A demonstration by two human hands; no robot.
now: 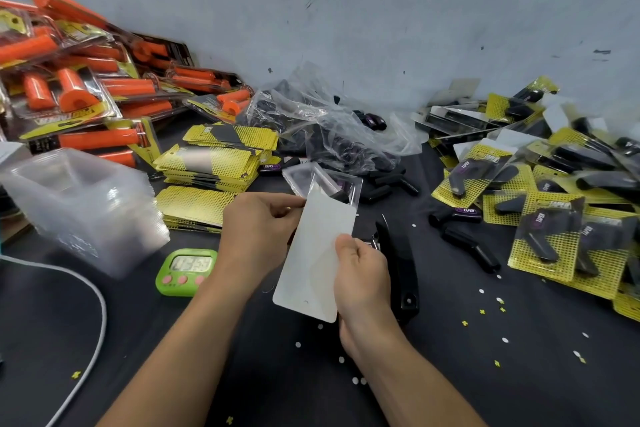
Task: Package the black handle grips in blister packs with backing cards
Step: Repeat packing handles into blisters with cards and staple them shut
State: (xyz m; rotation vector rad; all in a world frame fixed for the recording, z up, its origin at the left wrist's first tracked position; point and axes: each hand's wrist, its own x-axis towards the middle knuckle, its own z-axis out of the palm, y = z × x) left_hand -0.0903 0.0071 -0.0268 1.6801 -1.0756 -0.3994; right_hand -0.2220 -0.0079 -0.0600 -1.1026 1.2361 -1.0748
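Dark work surface (450,374) runs up to a grey wall (346,10). A crumpled clear bag (329,121) at the back holds black handle grips, and a stack of empty clear trays (86,204) stands at the left beside piles of yellow cards (211,163). Finished black packs (554,218) lie heaped at the right, and orange ones (86,80) at the far left. At centre, a blister pack (325,180) contains a black grip (341,196); the upper end of a backing card (315,253), white side up, overlaps it. The left hand (256,232) pinches the card's left edge with curled fingers. The right hand (360,274) grips the right edge, thumb on top, fingers hidden behind.
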